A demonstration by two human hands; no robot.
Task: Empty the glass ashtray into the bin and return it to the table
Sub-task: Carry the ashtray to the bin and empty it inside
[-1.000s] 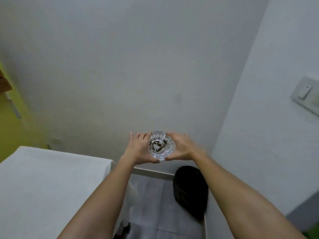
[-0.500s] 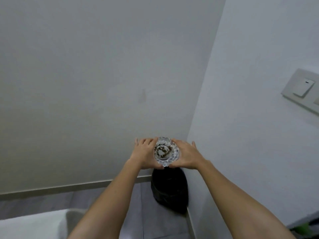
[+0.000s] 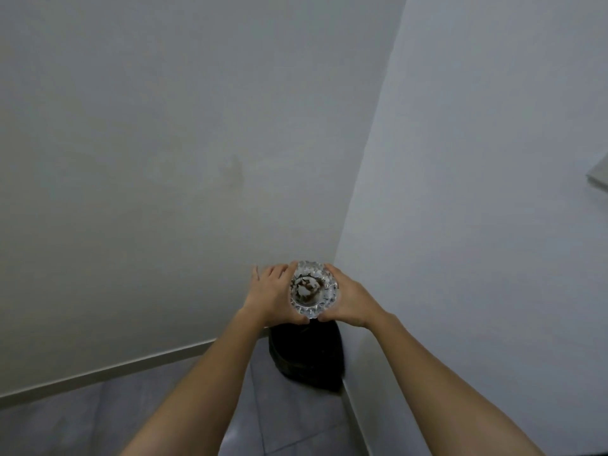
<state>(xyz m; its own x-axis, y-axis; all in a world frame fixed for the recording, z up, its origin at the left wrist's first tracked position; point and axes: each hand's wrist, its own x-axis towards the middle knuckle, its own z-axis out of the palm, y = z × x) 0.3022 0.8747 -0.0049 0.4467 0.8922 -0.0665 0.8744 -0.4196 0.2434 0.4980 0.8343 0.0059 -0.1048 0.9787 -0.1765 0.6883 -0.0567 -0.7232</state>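
Note:
I hold a round cut-glass ashtray (image 3: 312,289) between both hands at arm's length, its mouth facing me, with dark ash and bits inside. My left hand (image 3: 271,296) grips its left side and my right hand (image 3: 350,301) grips its right side. Below the ashtray, in the corner where the two walls meet, stands a black bin (image 3: 307,357); its top is partly hidden behind my hands. The table is out of view.
Pale walls meet in a corner straight ahead, with a skirting board (image 3: 98,373) along the bottom. Grey floor tiles (image 3: 289,422) lie between my arms. A wall switch plate (image 3: 598,177) shows at the right edge.
The view has swung right and closer to the corner: the white table has dropped out of sight and the bin now sits directly under the ashtray. Both hands keep the same grip.

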